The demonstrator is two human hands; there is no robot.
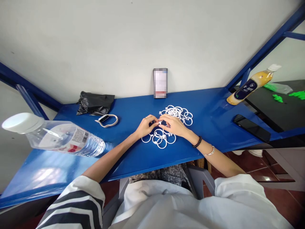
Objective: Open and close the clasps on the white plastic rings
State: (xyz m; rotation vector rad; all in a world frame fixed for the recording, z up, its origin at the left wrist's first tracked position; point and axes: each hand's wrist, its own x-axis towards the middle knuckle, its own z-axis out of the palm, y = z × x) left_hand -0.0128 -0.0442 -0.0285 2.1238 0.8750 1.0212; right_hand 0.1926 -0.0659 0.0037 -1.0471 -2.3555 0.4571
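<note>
My left hand [145, 126] and my right hand [175, 125] meet over the middle of the blue table, fingertips pinched together. Between them shows the small white end of a white plastic ring [160, 122]; the fingers hide most of it. A heap of similar white rings [177, 111], each with a little knob, lies just behind my right hand. In front of the hands, nearer to me, several more rings [159, 142] lie loosely overlapping. A dark beaded bracelet [197, 142] and a silver bangle [210, 150] are on my right wrist and forearm.
A large water bottle [71, 140] stands at the left, near a black plastic bag [95, 103] and a watch [107, 121]. One phone [160, 83] leans on the wall; another phone [251, 128] lies at the right, near an orange drink bottle [252, 85].
</note>
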